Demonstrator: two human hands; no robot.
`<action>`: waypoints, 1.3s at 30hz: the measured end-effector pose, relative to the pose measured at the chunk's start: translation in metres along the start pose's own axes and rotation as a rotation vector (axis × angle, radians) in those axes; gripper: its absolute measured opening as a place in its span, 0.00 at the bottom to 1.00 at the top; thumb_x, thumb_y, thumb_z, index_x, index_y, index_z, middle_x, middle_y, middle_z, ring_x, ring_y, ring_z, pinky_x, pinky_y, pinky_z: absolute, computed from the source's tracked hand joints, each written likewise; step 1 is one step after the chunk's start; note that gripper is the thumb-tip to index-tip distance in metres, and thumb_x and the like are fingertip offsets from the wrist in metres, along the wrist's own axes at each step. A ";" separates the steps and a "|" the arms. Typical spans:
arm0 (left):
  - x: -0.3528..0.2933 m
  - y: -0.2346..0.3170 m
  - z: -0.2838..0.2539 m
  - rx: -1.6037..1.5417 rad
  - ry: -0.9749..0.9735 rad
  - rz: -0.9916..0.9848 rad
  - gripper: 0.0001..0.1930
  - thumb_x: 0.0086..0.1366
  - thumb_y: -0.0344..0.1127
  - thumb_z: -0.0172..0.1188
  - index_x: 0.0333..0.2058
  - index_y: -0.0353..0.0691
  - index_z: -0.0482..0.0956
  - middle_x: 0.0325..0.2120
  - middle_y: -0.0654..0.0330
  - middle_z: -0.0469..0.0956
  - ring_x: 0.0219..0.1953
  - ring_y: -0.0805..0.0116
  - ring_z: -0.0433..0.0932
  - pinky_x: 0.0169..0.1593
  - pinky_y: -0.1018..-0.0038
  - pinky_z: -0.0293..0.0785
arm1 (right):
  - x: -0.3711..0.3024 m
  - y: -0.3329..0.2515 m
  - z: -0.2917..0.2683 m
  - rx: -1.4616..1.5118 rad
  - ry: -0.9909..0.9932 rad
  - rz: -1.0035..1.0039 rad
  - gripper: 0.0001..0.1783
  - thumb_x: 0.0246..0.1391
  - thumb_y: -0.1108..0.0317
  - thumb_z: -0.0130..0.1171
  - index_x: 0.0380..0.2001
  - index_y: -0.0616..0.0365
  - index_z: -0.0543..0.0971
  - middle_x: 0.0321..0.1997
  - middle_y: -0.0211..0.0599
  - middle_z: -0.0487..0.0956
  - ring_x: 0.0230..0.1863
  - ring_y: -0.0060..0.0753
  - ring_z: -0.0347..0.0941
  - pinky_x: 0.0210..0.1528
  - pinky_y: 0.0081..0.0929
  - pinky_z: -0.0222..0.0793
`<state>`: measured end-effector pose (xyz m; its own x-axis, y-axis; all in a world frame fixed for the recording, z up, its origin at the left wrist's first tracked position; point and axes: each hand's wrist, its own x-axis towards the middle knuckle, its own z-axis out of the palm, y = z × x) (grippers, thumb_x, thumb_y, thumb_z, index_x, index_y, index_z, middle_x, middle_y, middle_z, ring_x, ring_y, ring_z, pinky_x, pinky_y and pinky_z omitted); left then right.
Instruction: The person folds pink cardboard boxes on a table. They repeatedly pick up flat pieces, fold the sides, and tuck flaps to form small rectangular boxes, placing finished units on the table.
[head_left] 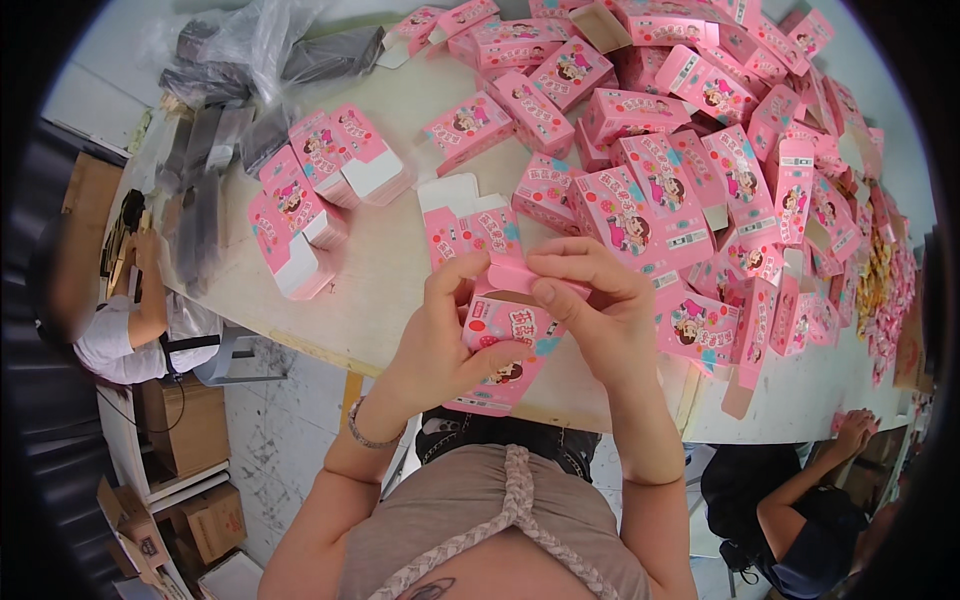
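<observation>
nearest is the person's torso, in a taupe top with a braided, cream-coloured trim (516, 485). a bracelet (372, 432) circles the left wrist. just beyond, at the table's near edge, both hands hold one pink printed carton (525, 322) with its top end facing away from the body. the left hand (450, 325) grasps its left side, thumb laid across the printed front panel and fingers bent near the top. the right hand (598, 300) has its thumb and fingers at the upper right corner, closed about the top flap (510, 275), which stands up behind a narrow dark opening. whether the carton's lower end touches the cream-coloured table (390, 265) cannot be told.

right behind the hands lies a flat pink carton (465, 225) with white flaps spread. to the left, fanned stacks of flattened cartons (292, 205) lie on the tabletop. to the right and ahead, a large heap of formed pink cartons (665, 190) lies jumbled, some with flaps open. at the heap's right side are many small pink and gold packets (882, 290).

at the far left, clear plastic bags (265, 50) lie near dark grey items. off to the left sits a co-worker in a white top (105, 345); at the right edge, another in dark clothing (825, 525) has a hand (855, 433) by the table.
</observation>
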<state>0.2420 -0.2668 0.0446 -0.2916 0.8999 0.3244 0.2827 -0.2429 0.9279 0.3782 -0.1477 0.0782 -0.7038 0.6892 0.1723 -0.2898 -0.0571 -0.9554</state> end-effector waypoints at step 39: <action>0.032 -0.031 -0.005 -0.612 0.352 -0.392 0.26 0.65 0.34 0.41 0.62 0.38 0.53 0.51 0.49 0.69 0.51 0.63 0.71 0.56 0.65 0.67 | -0.006 0.012 0.013 -0.579 -0.264 0.181 0.36 0.47 0.69 0.64 0.60 0.57 0.63 0.48 0.46 0.71 0.46 0.39 0.71 0.39 0.30 0.69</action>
<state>0.2192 -0.2324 0.0274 -0.5655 0.8184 -0.1017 -0.4210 -0.1804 0.8889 0.3700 -0.1619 0.0689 -0.8655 0.5006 -0.0200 0.1912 0.2931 -0.9368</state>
